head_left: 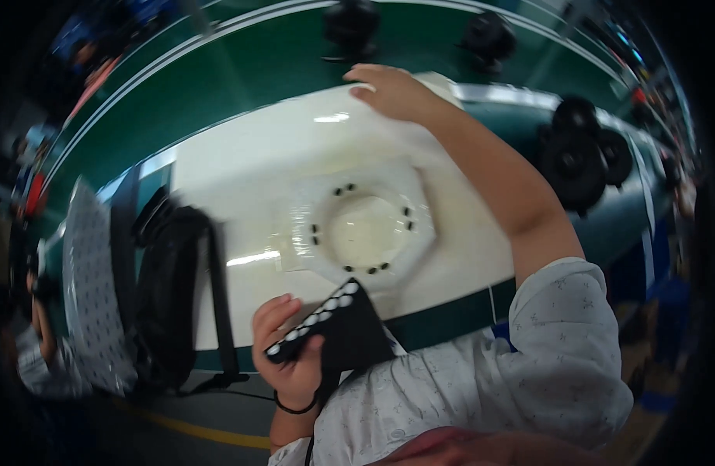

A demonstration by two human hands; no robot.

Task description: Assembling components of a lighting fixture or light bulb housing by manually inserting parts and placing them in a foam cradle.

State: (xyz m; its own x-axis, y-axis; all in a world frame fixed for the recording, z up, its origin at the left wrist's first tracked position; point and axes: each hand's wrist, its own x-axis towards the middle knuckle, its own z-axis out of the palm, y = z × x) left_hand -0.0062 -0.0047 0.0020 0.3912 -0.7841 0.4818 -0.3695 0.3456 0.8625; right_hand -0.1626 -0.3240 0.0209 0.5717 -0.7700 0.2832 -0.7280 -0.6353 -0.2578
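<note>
My left hand (289, 371) is closed around a black sheet (356, 330) with a row of white round dots along one edge. It holds the sheet near my body, at the front edge of the white board. Just beyond the sheet lies a whitish octagonal frame (415, 203) with a large round opening. Several small black pads sit around that opening, mostly in pairs. My right arm reaches across the board to its far edge. There my right hand (396, 92) has its fingers stretched out and apart, holding nothing that I can see.
The white board (241, 155) lies on a green surface. On the left are a black bag (171, 287) with a strap and a spotted, plastic-wrapped item (93, 279). Black round parts (575, 159) are stacked at the right; others (351, 27) stand on the green strip beyond.
</note>
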